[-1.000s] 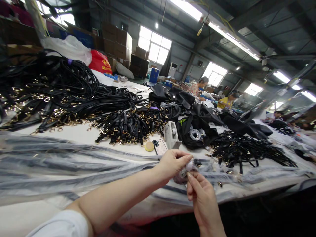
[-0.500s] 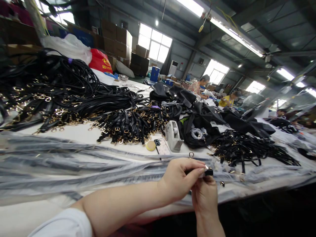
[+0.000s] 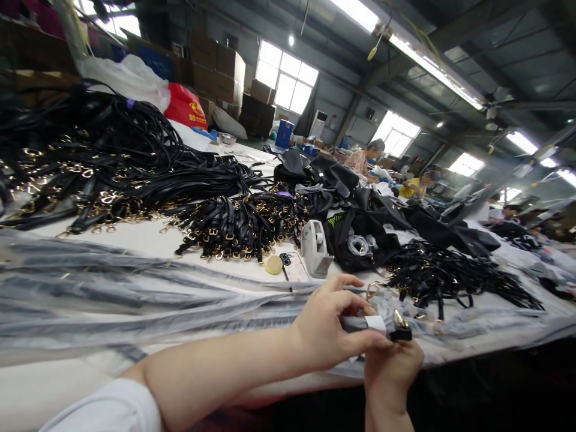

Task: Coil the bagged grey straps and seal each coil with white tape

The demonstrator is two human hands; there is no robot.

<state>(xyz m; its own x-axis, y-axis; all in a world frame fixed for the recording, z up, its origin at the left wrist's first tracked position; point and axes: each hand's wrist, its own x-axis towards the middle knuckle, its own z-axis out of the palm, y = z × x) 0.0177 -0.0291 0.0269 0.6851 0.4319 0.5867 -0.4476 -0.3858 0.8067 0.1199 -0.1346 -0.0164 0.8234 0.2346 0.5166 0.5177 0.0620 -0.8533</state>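
Observation:
My left hand (image 3: 330, 327) pinches the end of a black strap (image 3: 360, 324) wrapped with a white tape band, thumb below and fingers above. My right hand (image 3: 391, 375) sits under it, closed round the strap's tip where a gold clasp (image 3: 399, 319) sticks up. The strap lies in a clear plastic sleeve (image 3: 135, 300) that stretches away to the left across the white table (image 3: 148, 243). Both hands hover at the table's near edge.
Heaps of black straps with gold buckles (image 3: 234, 225) cover the table's middle and left. A grey tape dispenser (image 3: 315, 249), a phone (image 3: 294, 267) and a round yellow disc (image 3: 273, 264) lie just beyond my hands. Black bags (image 3: 360, 216) pile at right. Other people (image 3: 369, 159) work farther back.
My hands moved right and lower along the strap's end. The gold clasp now shows above my right hand, and a white tape band is round the strap.

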